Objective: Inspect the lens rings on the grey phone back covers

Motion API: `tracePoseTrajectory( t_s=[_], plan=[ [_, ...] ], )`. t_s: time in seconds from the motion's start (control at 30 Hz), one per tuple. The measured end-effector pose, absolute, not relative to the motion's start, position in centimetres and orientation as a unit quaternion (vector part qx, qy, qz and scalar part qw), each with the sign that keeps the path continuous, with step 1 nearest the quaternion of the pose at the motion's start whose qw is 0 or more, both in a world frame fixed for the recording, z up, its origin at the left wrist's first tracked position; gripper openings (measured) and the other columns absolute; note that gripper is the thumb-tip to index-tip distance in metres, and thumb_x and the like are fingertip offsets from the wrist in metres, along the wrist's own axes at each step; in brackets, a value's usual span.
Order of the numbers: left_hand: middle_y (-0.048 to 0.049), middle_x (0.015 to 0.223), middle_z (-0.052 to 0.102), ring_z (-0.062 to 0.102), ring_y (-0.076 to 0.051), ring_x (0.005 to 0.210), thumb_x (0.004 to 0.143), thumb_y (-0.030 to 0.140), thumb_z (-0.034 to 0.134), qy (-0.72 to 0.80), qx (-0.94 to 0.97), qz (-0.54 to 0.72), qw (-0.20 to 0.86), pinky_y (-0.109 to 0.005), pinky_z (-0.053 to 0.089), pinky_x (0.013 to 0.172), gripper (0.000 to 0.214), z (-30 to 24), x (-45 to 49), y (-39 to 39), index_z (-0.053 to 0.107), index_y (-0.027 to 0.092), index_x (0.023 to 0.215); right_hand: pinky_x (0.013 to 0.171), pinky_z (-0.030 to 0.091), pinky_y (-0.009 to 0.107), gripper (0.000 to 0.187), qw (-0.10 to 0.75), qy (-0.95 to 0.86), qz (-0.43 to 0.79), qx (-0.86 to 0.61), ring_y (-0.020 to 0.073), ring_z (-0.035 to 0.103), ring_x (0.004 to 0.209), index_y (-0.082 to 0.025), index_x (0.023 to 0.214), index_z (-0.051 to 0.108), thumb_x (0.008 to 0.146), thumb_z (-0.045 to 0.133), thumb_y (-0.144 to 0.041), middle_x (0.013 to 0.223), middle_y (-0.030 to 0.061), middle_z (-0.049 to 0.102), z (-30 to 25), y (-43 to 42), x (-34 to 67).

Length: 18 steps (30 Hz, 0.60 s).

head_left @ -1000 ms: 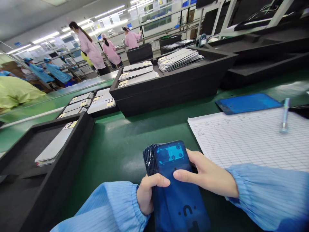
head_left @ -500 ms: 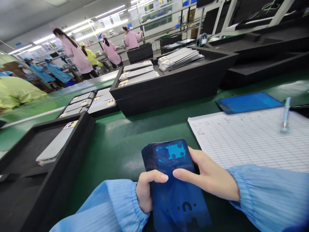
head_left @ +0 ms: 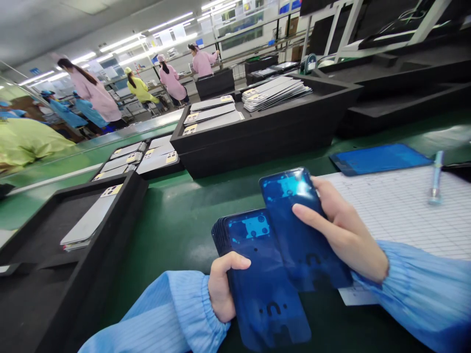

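Observation:
My left hand (head_left: pixel 226 284) grips a fanned stack of blue phone back panels (head_left: pixel 263 289) at its left edge, thumb on top. In my right hand (head_left: pixel 346 230) is a blue phone back panel (head_left: pixel 298 230), pinched by its right side with the thumb across its face. This panel is raised up and to the right of the stack, and its lower left part overlaps the stack's right edge. Both show a brighter blue camera area at the top and a dark U-shaped mark low down. My fingers beneath the panels are hidden.
A lined paper sheet (head_left: pixel 405 211) with a light blue pen (head_left: pixel 436 179) lies at right, a blue panel (head_left: pixel 380 159) behind it. Black trays (head_left: pixel 257 139) hold silvery phone panels (head_left: pixel 274 93); another black tray (head_left: pixel 121 215) stands left. People work in the background.
My right hand has moved up and to the right, lifting a blue panel off the stack. My left hand has stayed nearly in place with the rest of the stack.

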<state>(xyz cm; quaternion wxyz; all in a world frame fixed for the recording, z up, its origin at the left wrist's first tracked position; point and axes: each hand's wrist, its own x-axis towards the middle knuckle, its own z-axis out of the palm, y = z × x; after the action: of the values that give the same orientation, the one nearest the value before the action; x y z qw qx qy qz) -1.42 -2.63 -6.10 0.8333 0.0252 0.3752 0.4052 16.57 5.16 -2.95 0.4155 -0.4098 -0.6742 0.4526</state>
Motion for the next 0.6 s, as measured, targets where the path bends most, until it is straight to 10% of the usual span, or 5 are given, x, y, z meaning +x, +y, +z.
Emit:
tracePoseTrajectory(
  t_s=[0.23,0.4,0.6],
  plan=[
    [-0.0152,0.095,0.066,0.060,-0.022,0.088,0.062,0.019,0.043,0.278,0.078,0.424,0.858,-0.034,0.041,0.084,0.049,-6.1,-1.2,-2.5,0.058,-0.001,0.104,0.106,0.024,0.036,0.054,0.441,-0.720,0.309,-0.438,0.0219,0.022,0.128,-0.032,0.132,0.022,0.085,0.046,-0.024,0.141,-0.0065,0.023,-3.4,6.3,17.0],
    [-0.0163,0.096,0.066,0.061,-0.024,0.088,0.062,0.019,0.044,0.293,0.072,0.420,0.856,-0.037,0.041,0.085,0.050,-6.2,-1.2,-2.6,0.057,0.000,0.106,0.088,0.042,0.039,0.024,0.333,-0.747,0.409,-0.405,0.0226,0.055,0.099,-0.027,0.098,0.062,0.086,0.041,-0.025,0.101,-0.0001,0.063,-4.3,5.5,16.5],
    [-0.0141,0.094,0.067,0.061,-0.026,0.090,0.065,0.015,0.048,0.332,0.061,0.423,0.841,-0.043,0.037,0.090,0.037,-6.5,-1.4,-2.6,0.062,0.006,0.099,0.078,0.047,0.037,0.027,0.325,-0.731,0.431,-0.418,0.0251,0.059,0.091,-0.025,0.094,0.064,0.082,0.045,-0.039,0.092,0.0031,0.066,-4.4,3.9,15.6]
  ],
)
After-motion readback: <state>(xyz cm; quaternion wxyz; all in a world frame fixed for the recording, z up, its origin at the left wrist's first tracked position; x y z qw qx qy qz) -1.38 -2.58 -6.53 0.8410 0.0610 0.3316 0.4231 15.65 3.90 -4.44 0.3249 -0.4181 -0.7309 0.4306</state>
